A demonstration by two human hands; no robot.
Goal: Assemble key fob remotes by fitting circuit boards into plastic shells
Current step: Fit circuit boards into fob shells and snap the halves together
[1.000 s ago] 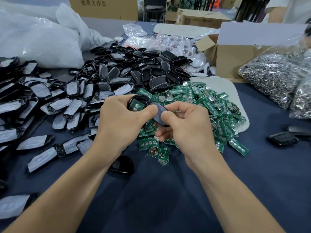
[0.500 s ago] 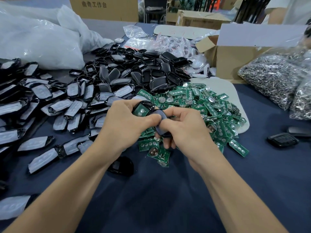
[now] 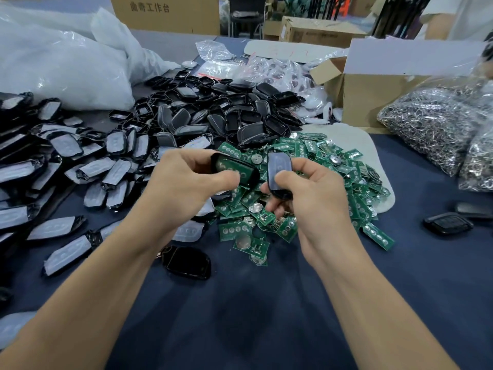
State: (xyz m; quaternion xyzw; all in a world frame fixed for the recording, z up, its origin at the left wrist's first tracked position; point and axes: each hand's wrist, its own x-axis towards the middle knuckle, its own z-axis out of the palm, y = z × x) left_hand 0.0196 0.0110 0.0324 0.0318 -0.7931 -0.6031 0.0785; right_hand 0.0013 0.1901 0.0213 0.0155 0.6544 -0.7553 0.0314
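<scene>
Black plastic shell half (image 3: 252,175) with a green circuit board (image 3: 226,166) seated inside is pinched between thumb and fingers of the left hand (image 3: 184,188) at frame centre. The right hand (image 3: 309,196) grips a second shell half (image 3: 278,173) upright just beside the first, with a small gap between them. Both are held above the heap of loose boards (image 3: 333,166) on the dark blue tablecloth (image 3: 266,303). A pile of empty shells (image 3: 213,113) lies upper centre.

Bright, even overhead light, soft shadows (wide-angle bowing at edges), slight motion blur.
</scene>
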